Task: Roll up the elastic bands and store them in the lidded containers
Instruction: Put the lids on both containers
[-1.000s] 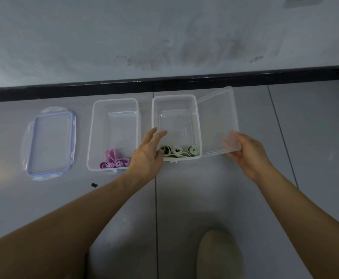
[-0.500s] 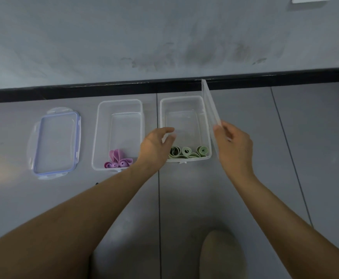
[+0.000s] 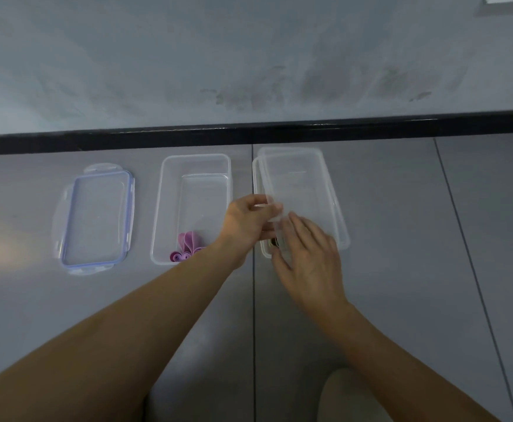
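They are working low down on a grey tiled floor point(image 3: 432, 269), against the black skirting point(image 3: 249, 132) at the foot of the wall. Two clear plastic boxes stand side by side there.

The right container point(image 3: 256, 178) has its clear lid point(image 3: 304, 190) lying over it. The lid sits skewed, with its right side hanging past the rim, so it is laid on but not seated.

Just beside it, the open container point(image 3: 195, 157) has no cover. Its blue-rimmed lid point(image 3: 96, 217) lies flat on the floor to the left, a little apart.

The left hand point(image 3: 249, 220) pinches the clear lid at its near left edge with its fingers curled round it. The right hand point(image 3: 307, 257) lies flat on the near end with its fingers fairly straight, bearing down and gripping nothing.

The pink bands point(image 3: 186, 246) sit rolled up at the near end of the open container. The hands cover most of what is inside the right one, and only a dark scrap shows beneath them.

By my reckoning this is the closing step for the right box. Next the lid needs sliding left until it lines up with the rim, then pressing down all round. After that the blue-rimmed lid must go onto the other box.
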`<state>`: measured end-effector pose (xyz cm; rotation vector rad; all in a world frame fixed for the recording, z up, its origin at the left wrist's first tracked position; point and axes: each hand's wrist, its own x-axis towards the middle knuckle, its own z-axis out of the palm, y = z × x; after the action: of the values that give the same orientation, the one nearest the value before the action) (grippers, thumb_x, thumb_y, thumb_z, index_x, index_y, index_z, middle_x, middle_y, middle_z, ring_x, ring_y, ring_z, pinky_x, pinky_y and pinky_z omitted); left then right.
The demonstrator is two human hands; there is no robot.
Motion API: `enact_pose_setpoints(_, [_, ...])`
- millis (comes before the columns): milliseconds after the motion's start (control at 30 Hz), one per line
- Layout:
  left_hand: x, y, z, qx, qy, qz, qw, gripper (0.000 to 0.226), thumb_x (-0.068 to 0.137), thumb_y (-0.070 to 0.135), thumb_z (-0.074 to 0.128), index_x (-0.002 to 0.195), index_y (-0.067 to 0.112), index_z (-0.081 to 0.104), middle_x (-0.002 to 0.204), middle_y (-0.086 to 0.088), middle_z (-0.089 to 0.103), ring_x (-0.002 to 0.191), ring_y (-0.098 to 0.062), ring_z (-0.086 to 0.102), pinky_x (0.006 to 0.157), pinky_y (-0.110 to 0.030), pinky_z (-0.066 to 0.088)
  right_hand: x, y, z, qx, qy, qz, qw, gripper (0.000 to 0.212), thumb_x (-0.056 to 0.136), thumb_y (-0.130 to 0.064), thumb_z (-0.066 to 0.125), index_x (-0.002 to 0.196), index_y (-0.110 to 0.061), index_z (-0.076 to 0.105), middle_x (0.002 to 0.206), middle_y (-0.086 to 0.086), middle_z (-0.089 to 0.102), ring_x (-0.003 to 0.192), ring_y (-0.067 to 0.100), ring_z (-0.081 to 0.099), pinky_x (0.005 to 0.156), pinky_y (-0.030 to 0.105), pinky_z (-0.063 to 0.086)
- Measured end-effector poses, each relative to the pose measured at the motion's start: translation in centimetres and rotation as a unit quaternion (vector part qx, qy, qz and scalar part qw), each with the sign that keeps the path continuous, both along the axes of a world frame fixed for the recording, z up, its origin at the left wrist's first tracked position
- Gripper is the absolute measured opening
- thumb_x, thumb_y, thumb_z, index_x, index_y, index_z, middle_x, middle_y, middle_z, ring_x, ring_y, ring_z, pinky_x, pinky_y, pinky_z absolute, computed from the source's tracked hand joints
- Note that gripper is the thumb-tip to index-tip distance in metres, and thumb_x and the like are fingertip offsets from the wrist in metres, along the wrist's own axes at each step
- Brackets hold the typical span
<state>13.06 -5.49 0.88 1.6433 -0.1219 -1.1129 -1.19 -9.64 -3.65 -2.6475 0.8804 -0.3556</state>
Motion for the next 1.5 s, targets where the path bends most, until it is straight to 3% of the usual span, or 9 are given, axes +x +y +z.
enact_pose_setpoints(167, [1.1,-0.1,-1.1,0.06,-0.067,0.004,0.996,0.033,0.088,0.013,0.07,0.12,0.011,0.06,0.097,-0.014,0.067,0.07,-0.021,0.066,0.065,-0.034,0.061,-0.5,-1.0,-1.0,0.011,0.006,0.024,1.0,0.047,0.096,-0.05,0.046,0.128,-0.019,0.063,0.14,0.003,0.057,0.132,0.026,0.047,0.099,0.045,0.042])
enact_pose_setpoints(333, [1.9,-0.2,-2.5,0.126,-0.178,-0.024,0.976,0.037,0.088,0.02,0.071,0.123,0.017,0.061,0.088,-0.002,0.066,0.071,-0.019,0.067,0.065,-0.038,0.062,-1.0,-6.1,-1.7,0.112,0.0,-0.085,0.99,0.045,0.102,-0.038,0.044,0.141,-0.015,0.05,0.149,0.009,0.046,0.138,0.027,0.04,0.112,0.04,0.033])
enact_pose_setpoints(533, [1.9,-0.5,-3.4,0.185,-0.281,-0.072,0.939,0.04,0.087,0.028,0.069,0.125,0.018,0.061,0.103,0.002,0.062,0.087,-0.026,0.067,0.078,-0.043,0.059,0.8,-9.3,-2.2,0.324,-0.053,-0.165,0.93,0.037,0.099,-0.03,0.048,0.136,-0.033,0.051,0.115,-0.009,0.067,0.103,0.017,0.064,0.092,0.035,0.05])
enact_pose_setpoints(767, [1.9,-1.0,-3.1,0.253,-0.357,-0.122,0.891,0.029,0.093,0.024,0.058,0.118,0.01,0.062,0.104,-0.007,0.069,0.092,-0.027,0.064,0.082,-0.032,0.051,1.1,-9.3,-2.4,0.349,-0.066,-0.17,0.919,0.045,0.099,-0.024,0.051,0.142,-0.036,0.047,0.123,-0.009,0.066,0.109,0.015,0.063,0.1,0.035,0.048])
enact_pose_setpoints(933, [1.9,-1.4,-3.5,0.267,-0.329,-0.123,0.898,0.01,0.094,0.021,0.056,0.102,0.02,0.062,0.107,-0.01,0.069,0.097,-0.032,0.063,0.088,-0.035,0.051,1.1,-9.4,-2.9,0.37,-0.075,-0.192,0.906,0.047,0.096,-0.025,0.055,0.141,-0.036,0.049,0.125,-0.009,0.066,0.111,0.014,0.063,0.102,0.042,0.049])
enact_pose_setpoints(1033, [2.0,-1.5,-3.8,0.251,-0.293,-0.093,0.918,0.024,0.093,0.019,0.059,0.116,0.016,0.063,0.108,-0.008,0.068,0.102,-0.031,0.063,0.093,-0.036,0.051,1.3,-9.1,-2.5,0.359,-0.077,-0.182,0.912,0.048,0.096,-0.02,0.054,0.141,-0.037,0.047,0.12,-0.012,0.064,0.109,0.016,0.062,0.101,0.042,0.048])
enact_pose_setpoints(1233, [2.0,-1.3,-5.2,0.223,-0.302,-0.135,0.917,0.039,0.093,0.022,0.057,0.131,0.017,0.054,0.115,-0.004,0.065,0.104,-0.024,0.061,0.094,-0.035,0.05,0.6,-10.2,-1.2,0.275,0.09,-0.091,0.953,0.071,0.097,-0.025,0.049,0.156,-0.037,0.011,0.155,0.006,0.032,0.13,0.027,0.045,0.108,0.041,0.039])
enact_pose_setpoints(1367, [2.2,-2.2,-4.9,0.183,-0.407,-0.217,0.868,0.065,0.086,0.017,0.054,0.145,0.015,0.03,0.137,-0.008,0.045,0.116,-0.028,0.051,0.094,-0.036,0.045,1.7,-11.2,-1.0,0.158,0.148,-0.016,0.976,0.072,0.097,-0.027,0.042,0.157,-0.03,0.002,0.165,0.001,-0.011,0.148,0.032,0.014,0.117,0.046,0.027])
enact_pose_setpoints(1500, [3.2,-3.8,-5.6,0.152,-0.549,-0.346,0.746,0.079,0.091,0.02,0.043,0.154,0.011,-0.003,0.163,-0.008,-0.002,0.149,-0.026,0.001,0.121,-0.043,0.014,2.8,-12.2,-2.0,0.09,0.169,0.017,0.981,0.068,0.1,-0.022,0.035,0.158,-0.019,-0.001,0.164,0.005,-0.015,0.152,0.028,-0.007,0.123,0.047,0.013])
